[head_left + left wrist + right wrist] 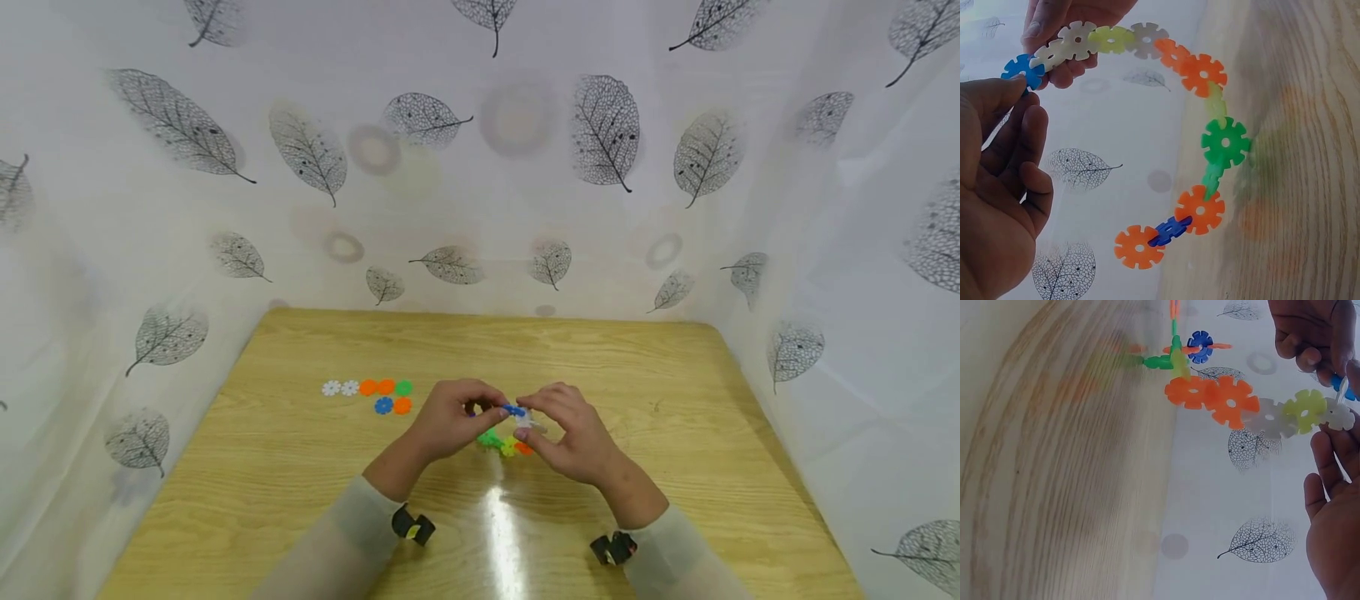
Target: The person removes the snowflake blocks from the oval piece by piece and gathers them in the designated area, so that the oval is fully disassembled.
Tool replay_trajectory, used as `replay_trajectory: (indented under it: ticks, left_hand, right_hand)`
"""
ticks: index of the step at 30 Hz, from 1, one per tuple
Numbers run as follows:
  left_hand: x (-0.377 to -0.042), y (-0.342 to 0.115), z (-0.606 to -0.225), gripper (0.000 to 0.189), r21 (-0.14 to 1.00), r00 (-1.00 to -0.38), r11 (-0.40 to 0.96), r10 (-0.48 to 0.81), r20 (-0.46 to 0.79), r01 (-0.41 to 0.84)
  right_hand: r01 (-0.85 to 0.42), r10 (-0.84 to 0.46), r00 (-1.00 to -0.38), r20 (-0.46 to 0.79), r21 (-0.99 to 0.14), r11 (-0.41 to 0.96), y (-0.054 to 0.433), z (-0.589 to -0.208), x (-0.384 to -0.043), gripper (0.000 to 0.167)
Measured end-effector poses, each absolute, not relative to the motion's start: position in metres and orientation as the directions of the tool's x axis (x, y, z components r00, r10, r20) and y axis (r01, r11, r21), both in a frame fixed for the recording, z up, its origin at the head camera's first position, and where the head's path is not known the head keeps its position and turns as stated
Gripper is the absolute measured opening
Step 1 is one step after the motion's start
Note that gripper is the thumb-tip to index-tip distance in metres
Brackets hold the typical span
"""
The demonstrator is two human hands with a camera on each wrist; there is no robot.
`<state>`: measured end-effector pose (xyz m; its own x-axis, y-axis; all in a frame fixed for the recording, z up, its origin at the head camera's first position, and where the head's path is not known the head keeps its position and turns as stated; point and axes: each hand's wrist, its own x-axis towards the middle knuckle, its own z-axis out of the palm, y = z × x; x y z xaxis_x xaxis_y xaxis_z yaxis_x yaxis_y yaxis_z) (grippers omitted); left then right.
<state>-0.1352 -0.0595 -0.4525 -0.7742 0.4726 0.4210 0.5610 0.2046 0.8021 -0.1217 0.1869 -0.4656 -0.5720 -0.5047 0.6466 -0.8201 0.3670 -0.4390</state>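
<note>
Between thumb and fingertips, my left hand (450,421) pinches a blue notched plastic disc (1030,66). My right hand (573,435) holds the white discs (1077,41) at one end of a chain of interlocking flower-shaped discs. The blue disc meets the endmost white one; whether their slots are engaged I cannot tell. In the left wrist view the chain curves away through yellow, pale grey and orange discs to a green disc (1238,142), then a dark blue disc (1171,231) and an orange disc (1129,247) at its far end. My fingers partly hide the white end.
Loose discs lie on the wooden table (637,367) left of my hands: two white discs (331,388), orange discs (368,387), a green disc (403,388) and a blue disc (383,406). A leaf-printed white curtain (465,208) surrounds the table's back and sides.
</note>
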Motion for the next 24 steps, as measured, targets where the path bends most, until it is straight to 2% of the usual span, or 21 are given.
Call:
replay_trajectory:
  ticks: [16, 24]
  left_hand:
    - [-0.136, -0.0629, -0.4456, 0.005, 0.804, -0.767, 0.189, 0.48, 0.426, 0.564]
    - [-0.1357, -0.0651, -0.4462, 0.007, 0.771, -0.737, 0.188, 0.495, 0.461, 0.608]
  right_hand:
    - [-0.868, -0.487, -0.496, 0.719, -0.39, 0.308, 0.1835, -0.466, -0.1257, 0.035]
    - [-0.883, -0.476, -0.467, 0.745, -0.362, 0.299, 0.1796, -0.4684, -0.1251, 0.03]
